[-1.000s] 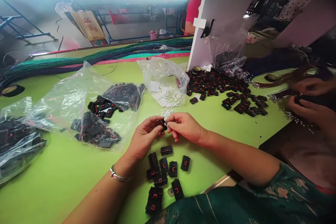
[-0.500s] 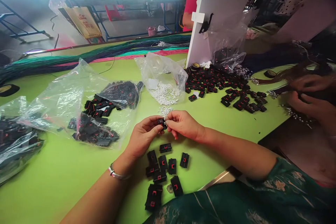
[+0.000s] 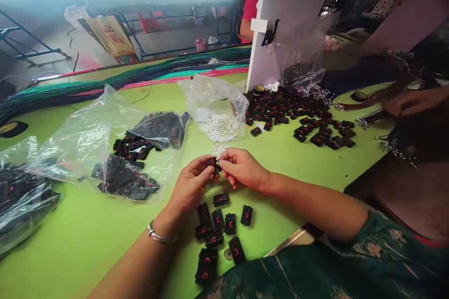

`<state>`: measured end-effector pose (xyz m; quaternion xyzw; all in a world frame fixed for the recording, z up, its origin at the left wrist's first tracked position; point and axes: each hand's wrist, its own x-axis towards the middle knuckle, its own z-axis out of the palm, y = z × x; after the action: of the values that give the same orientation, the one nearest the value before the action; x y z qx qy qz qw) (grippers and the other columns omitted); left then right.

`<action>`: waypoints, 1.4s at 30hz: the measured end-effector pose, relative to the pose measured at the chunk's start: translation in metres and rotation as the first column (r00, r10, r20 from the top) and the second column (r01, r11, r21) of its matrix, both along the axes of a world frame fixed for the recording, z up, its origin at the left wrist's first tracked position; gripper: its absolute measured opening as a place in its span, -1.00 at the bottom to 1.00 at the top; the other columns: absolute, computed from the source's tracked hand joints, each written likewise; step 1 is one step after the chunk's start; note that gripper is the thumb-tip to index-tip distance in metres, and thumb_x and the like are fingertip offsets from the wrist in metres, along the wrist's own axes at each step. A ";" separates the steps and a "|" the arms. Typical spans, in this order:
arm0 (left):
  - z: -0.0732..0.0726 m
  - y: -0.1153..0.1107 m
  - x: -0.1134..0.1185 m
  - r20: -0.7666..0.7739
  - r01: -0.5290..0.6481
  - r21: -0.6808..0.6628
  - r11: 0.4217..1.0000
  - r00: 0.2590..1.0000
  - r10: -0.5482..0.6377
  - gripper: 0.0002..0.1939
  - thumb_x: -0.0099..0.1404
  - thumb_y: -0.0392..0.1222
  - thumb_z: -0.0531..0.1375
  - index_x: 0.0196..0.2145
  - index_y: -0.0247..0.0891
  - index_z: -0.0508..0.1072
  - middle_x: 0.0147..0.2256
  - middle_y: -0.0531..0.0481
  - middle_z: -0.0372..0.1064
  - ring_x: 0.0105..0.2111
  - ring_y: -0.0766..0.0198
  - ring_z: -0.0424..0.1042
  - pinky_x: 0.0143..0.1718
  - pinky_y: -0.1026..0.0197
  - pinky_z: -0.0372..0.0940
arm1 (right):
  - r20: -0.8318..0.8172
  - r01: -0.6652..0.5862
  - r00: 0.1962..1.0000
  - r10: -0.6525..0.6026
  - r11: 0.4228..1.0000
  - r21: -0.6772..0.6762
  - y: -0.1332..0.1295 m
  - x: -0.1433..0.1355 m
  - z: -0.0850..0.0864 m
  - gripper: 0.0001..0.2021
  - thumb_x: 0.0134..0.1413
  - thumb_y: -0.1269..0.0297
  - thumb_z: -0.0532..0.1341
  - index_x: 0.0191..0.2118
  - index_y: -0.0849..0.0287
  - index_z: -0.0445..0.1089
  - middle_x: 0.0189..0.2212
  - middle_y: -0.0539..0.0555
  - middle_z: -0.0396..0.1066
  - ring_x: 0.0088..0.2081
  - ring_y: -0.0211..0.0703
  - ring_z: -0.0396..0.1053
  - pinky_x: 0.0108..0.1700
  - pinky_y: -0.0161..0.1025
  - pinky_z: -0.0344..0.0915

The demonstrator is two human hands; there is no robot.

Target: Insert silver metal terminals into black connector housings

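Observation:
A small black connector housing (image 3: 213, 164) with a red mark is pinched between the thumb and fingers of my left hand (image 3: 189, 181). My right hand (image 3: 245, 169) meets it from the other side, thumb and forefinger pressed together at its edge. Whatever those right fingertips hold is too small and covered to make out. Just beyond my fingers lies a little heap of tiny white plugs (image 3: 220, 150), spilling from a clear bag (image 3: 189, 88). Nearer my body, several black connector housings (image 3: 220, 200) with red clips rest on the green table (image 3: 280, 224).
To the left, clear bags (image 3: 75, 126) hold more black housings. A big pile of housings (image 3: 277, 106) lies beside an upright white panel (image 3: 261, 67). Bundled wires (image 3: 147, 74) run along the back. A co-worker's hand (image 3: 414, 103) is at wires on the right.
My hands stay together at the connector housing, which has turned slightly. One of the co-worker's hands on the right has moved out of sight. The whole view has shifted a little.

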<state>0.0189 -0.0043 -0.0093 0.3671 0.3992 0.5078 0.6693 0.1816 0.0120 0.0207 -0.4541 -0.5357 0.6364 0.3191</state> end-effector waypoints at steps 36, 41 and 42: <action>0.003 -0.003 -0.003 -0.173 0.107 0.127 0.986 0.981 -0.084 -0.73 0.16 -0.17 0.36 -0.17 -0.23 0.51 -0.37 0.00 0.51 -0.39 0.31 0.46 -0.24 0.23 0.38 | 0.098 -0.083 0.992 0.078 0.995 0.048 0.001 0.010 0.008 -0.96 0.06 0.39 0.13 -0.40 0.17 0.26 -0.65 -0.16 0.30 -0.75 -0.42 0.20 -0.72 -0.46 0.09; 0.008 -0.005 0.003 -0.279 0.059 0.151 0.987 0.960 -0.015 -0.73 0.11 -0.17 0.38 -0.21 -0.25 0.52 -0.34 -0.01 0.54 -0.37 0.28 0.48 -0.24 0.20 0.41 | 0.368 -0.135 0.930 -0.010 0.920 0.368 0.005 0.009 0.001 -0.90 -0.05 0.47 0.16 -0.49 0.18 0.24 -0.63 -0.12 0.26 -0.60 -0.40 0.17 -0.56 -0.42 0.07; 0.008 -0.006 0.003 -0.285 0.041 0.156 0.987 0.959 0.005 -0.72 0.10 -0.17 0.39 -0.22 -0.25 0.53 -0.32 -0.01 0.54 -0.34 0.27 0.49 -0.22 0.20 0.41 | 0.392 -0.138 0.919 -0.042 0.897 0.420 0.006 0.008 0.000 -0.89 -0.07 0.48 0.17 -0.51 0.18 0.24 -0.63 -0.11 0.25 -0.57 -0.39 0.16 -0.53 -0.41 0.07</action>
<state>0.0222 -0.0101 -0.0015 0.4924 0.4457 0.4740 0.5781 0.1900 0.0181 0.0202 -0.4745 -0.7292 0.4034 0.2836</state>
